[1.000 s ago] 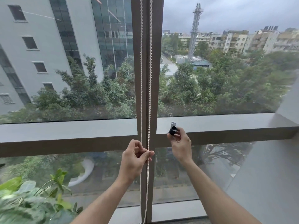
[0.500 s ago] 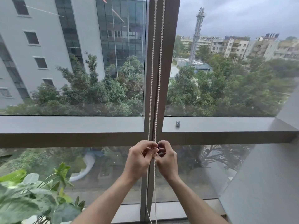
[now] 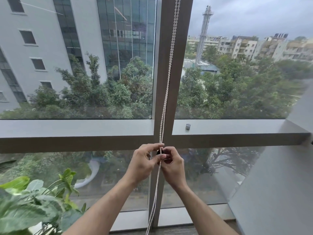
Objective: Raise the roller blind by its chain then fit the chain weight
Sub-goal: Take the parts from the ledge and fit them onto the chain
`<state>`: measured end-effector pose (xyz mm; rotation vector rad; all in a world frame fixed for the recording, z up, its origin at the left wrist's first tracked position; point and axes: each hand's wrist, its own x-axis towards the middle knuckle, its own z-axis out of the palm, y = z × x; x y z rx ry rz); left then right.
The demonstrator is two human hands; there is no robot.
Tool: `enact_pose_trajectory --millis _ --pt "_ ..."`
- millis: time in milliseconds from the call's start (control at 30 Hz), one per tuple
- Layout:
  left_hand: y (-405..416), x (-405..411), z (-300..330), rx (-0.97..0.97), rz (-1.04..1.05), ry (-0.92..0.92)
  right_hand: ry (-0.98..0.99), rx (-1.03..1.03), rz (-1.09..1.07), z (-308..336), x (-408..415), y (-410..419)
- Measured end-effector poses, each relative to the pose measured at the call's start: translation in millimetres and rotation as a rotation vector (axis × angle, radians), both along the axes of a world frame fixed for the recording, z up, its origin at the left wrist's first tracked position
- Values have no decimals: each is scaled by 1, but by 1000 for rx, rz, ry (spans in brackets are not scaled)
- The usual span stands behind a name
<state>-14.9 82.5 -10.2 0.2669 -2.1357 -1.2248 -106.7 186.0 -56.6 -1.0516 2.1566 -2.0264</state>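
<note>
The white bead chain (image 3: 166,92) hangs in two strands down the window's centre post and runs on below my hands toward the floor. My left hand (image 3: 144,162) pinches the chain just under the horizontal bar. My right hand (image 3: 172,164) is pressed close beside it, fingers curled around a small black piece of the chain weight (image 3: 159,152), which is mostly hidden between my fingers. A small silver cylindrical piece (image 3: 188,126) stands alone on the grey ledge to the right of the post. The blind itself is out of view above.
The dark centre post (image 3: 171,65) and horizontal bar (image 3: 76,143) frame the window panes. A leafy green plant (image 3: 32,206) fills the lower left corner. A grey wall (image 3: 279,192) slants in at the right.
My right hand left the silver piece on the ledge and brought the black piece down to the chain, meeting my left hand. Both hands now work together at the chain.
</note>
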Motion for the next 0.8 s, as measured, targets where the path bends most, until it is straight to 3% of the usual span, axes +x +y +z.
enact_pose_trajectory --millis 433,800 --pt "-14 7 -4 258 -206 14 -48 -55 68 1 9 1" --pt "-11 -5 -9 305 -172 40 -188 -32 185 -8 1 4"
